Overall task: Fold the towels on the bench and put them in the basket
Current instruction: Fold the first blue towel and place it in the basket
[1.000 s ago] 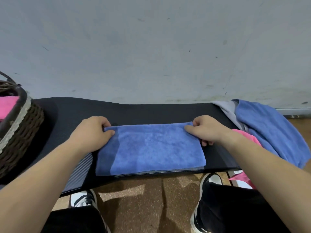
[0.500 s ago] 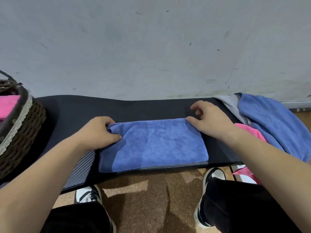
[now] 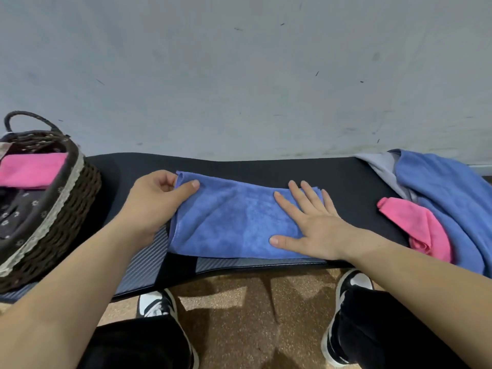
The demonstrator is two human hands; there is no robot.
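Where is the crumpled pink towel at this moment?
In the head view, the crumpled pink towel lies at the right end of the black bench, against the loose blue towel, to the right of the right hand.

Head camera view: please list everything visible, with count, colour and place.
folded blue towel: one, blue, middle of the bench
bench: one, black, along the wall
basket: one, brown wicker, left end of bench
pink towel in basket: one, pink, folded
loose blue towel: one, blue, right end of bench
grey cloth: one, grey, partly under loose blue towel
loose pink towel: one, pink, crumpled beside the loose blue towel
wall: one, grey, behind the bench
floor: one, brown, below
shoes: two, black and white, on the floor
left hand: one, pinching the folded blue towel's left end
right hand: one, flat on its right half
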